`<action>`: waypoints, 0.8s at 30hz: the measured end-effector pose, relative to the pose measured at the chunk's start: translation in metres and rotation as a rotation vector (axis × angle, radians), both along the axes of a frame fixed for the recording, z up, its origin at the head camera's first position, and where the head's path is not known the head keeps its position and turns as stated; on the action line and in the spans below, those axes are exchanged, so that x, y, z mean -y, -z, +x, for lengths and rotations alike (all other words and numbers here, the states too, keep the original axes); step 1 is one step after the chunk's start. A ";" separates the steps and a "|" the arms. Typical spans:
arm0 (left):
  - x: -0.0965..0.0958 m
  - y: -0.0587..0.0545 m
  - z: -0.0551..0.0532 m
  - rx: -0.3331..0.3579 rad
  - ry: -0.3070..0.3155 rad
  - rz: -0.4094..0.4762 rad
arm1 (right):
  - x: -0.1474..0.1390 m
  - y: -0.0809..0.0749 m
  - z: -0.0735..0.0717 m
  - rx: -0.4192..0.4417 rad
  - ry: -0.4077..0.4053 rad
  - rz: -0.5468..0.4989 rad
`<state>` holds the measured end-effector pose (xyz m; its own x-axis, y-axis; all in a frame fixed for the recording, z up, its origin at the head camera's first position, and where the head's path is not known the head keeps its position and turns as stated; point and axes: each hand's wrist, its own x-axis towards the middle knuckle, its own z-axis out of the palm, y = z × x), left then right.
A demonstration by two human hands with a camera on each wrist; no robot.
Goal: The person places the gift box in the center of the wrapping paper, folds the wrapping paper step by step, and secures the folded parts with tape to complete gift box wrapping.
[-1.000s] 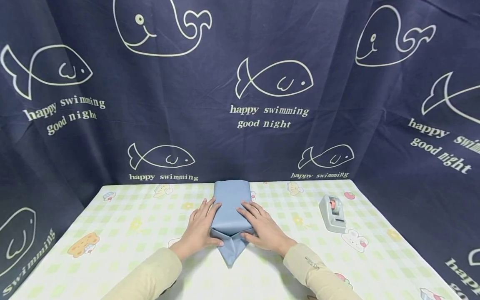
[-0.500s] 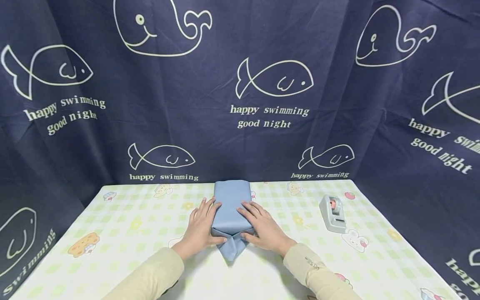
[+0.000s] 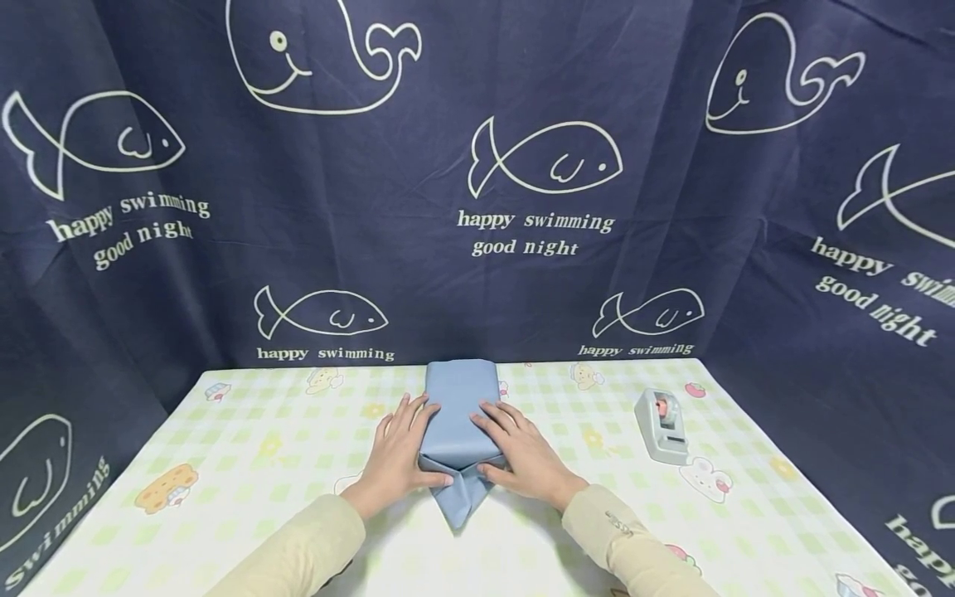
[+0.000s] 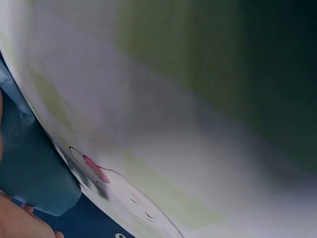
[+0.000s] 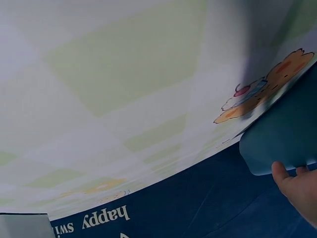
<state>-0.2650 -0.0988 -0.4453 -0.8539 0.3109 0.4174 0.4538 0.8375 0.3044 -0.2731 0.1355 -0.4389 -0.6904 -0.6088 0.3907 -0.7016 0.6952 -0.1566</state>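
Note:
A box wrapped in blue paper (image 3: 461, 414) lies lengthwise in the middle of the table. Its near end has a pointed paper flap (image 3: 458, 502) that slopes down toward the person. My left hand (image 3: 395, 452) grips the box's left side, fingertips over the top edge and thumb on the folded paper at the near end. On the other side my right hand (image 3: 530, 456) holds it in the same way, its thumb at the flap's right fold. The left wrist view catches the blue box (image 4: 37, 163) only at its border; in the right wrist view my right fingers (image 5: 281, 173) lie along the box.
A grey tape dispenser (image 3: 662, 427) with a reddish roll core stands at the right of the table. The tabletop carries a green-and-white checked cloth (image 3: 283, 473) with cartoon prints. Behind it hangs a dark blue curtain (image 3: 418, 249) with fish drawings.
My left thumb has slid slightly right along the near-end fold. The flap's tip rose a little half a second ago and is lower again now. The box and my right hand stay nearly still.

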 end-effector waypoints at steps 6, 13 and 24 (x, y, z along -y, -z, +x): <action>-0.002 -0.002 0.000 0.039 -0.011 0.024 | 0.002 -0.001 -0.001 -0.014 0.010 0.001; -0.003 -0.004 -0.002 0.045 0.001 -0.001 | 0.004 -0.004 0.000 0.025 0.021 -0.016; -0.001 -0.006 -0.003 0.065 0.047 -0.051 | 0.002 -0.012 0.009 0.098 0.004 0.000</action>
<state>-0.2678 -0.0978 -0.4390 -0.8624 0.3710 0.3445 0.4740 0.8306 0.2922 -0.2641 0.1331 -0.4268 -0.7276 -0.6062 0.3210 -0.6803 0.6978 -0.2243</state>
